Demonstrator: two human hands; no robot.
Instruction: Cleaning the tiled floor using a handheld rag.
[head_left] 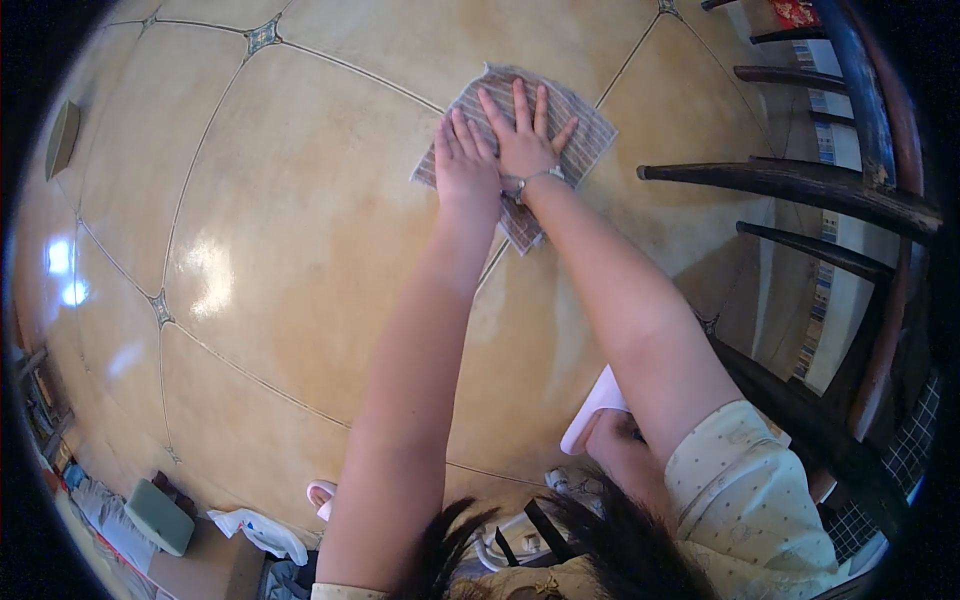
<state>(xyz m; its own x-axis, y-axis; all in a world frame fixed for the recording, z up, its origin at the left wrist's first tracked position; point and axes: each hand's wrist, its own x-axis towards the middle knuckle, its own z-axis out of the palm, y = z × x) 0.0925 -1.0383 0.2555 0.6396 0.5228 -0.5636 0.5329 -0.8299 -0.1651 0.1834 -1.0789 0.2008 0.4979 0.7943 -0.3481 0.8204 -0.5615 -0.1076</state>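
Observation:
A brown-and-white striped cloth (585,125) lies spread on the tan tiled floor (310,190), its near corner pointing toward me. My left hand (466,172) presses flat on the cloth's left part, fingers stretched forward and close together. Right beside it, my right hand (527,145) lies flat on the middle of the cloth with its fingers spread wide. A thin bracelet (535,182) circles the right wrist. The two hands touch near the thumbs, and both arms reach straight out.
Dark wooden chair legs (760,178) stick in from the right. Pale pink slippers (595,412) are on my feet below. At lower left are a cardboard box (215,560), a green box-like object (160,517) and a white plastic bag (262,532). A wedge-shaped object (63,140) stands far left.

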